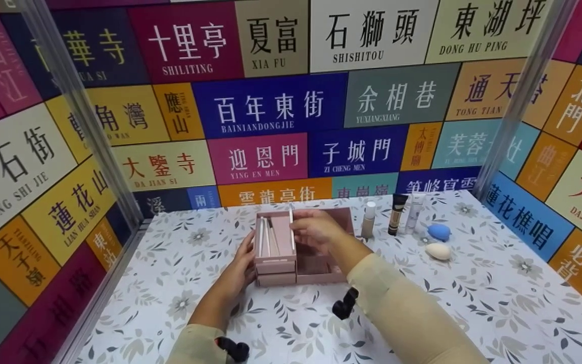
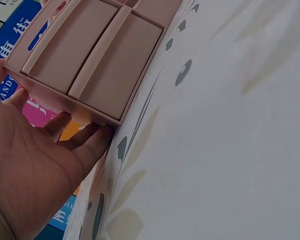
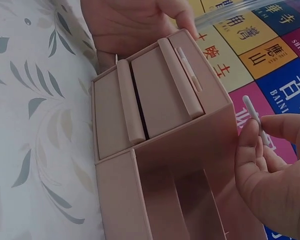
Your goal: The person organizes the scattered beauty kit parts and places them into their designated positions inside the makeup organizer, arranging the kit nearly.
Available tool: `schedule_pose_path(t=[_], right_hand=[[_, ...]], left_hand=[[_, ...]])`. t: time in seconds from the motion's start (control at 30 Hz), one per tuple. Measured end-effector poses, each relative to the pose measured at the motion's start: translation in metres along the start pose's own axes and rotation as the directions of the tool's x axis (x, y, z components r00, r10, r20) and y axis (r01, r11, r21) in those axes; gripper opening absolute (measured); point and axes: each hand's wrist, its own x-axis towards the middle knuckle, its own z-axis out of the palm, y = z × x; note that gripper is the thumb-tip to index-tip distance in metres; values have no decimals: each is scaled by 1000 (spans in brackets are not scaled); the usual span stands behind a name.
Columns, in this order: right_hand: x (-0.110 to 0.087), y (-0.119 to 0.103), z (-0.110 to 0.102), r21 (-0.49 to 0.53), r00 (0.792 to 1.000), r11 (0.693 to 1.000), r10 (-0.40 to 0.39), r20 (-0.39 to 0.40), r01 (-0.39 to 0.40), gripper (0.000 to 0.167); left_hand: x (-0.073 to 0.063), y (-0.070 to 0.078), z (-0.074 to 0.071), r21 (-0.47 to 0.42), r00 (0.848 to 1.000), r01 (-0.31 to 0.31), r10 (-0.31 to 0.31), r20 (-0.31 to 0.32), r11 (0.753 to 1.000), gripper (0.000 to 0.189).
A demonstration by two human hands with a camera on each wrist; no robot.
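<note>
A pink makeup organizer [image 1: 276, 261] with two stacked drawers at its left and lower open compartments at its right stands on the table. Several slim sticks, which look like makeup brushes [image 1: 273, 236], lie in its top left tray. My left hand [image 1: 243, 259] rests against the organizer's left side, fingers extended along the wall in the left wrist view. Above the tray's right edge my right hand [image 1: 317, 227] pinches a slim white stick [image 3: 251, 111] with a rounded end between thumb and fingers. The stick stands upright in the head view.
Right of the organizer stand a small bottle with a white cap [image 1: 368, 220], a black-and-gold tube [image 1: 396, 215] and a pale tube [image 1: 414, 215]. A blue sponge [image 1: 439, 231] and a cream sponge [image 1: 438, 251] lie beyond them. Sign-covered panels [image 1: 271, 106] surround the leaf-patterned table [image 1: 291, 323].
</note>
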Motion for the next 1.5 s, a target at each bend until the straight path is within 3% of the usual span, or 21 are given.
schedule_pose_path(t=[0.23, 0.57, 0.87, 1.5], right_hand=[[0, 1, 1, 1, 1000, 1000, 6, -8, -6, 63], [-1, 2, 0, 12, 1000, 1000, 6, -22, -6, 55], [-7, 6, -4, 29, 999, 999, -36, -25, 37, 54], [-39, 18, -39, 53, 994, 993, -103, -28, 105, 50]], left_hand=[[1, 2, 2, 5, 1000, 14, -14, -1, 1000, 63], [1, 2, 1, 11, 1000, 21, -21, 1, 1000, 62], [2, 1, 3, 9, 1000, 20, -20, -10, 1000, 63], [1, 2, 0, 1, 1000, 24, -24, -14, 1000, 62]])
